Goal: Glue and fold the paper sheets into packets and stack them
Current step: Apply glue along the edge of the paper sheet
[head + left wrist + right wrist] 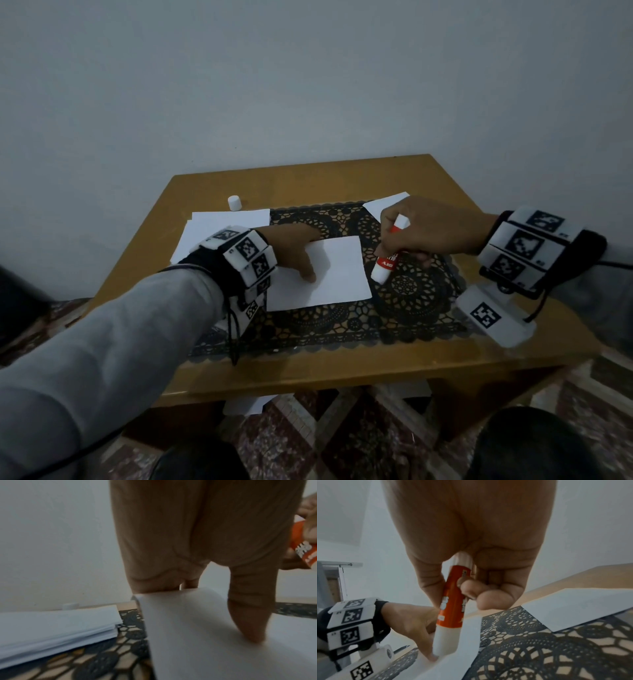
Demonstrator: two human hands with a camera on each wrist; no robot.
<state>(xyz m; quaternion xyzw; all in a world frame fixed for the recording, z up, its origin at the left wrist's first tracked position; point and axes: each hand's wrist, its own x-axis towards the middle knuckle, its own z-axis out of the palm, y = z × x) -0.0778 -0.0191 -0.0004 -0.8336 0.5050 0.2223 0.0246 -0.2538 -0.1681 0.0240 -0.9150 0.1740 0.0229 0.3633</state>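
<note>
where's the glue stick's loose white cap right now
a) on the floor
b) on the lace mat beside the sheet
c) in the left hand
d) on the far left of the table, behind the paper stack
d: the white cap stands on the bare table behind the paper stack, away from both hands.

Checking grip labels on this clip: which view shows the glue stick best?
The right wrist view: the glue stick fills the middle, the right hand wrapped round its orange barrel, white end down by the sheet. The head view shows it small, partly hidden by fingers. The left wrist view catches only an orange sliver at its edge.
</note>
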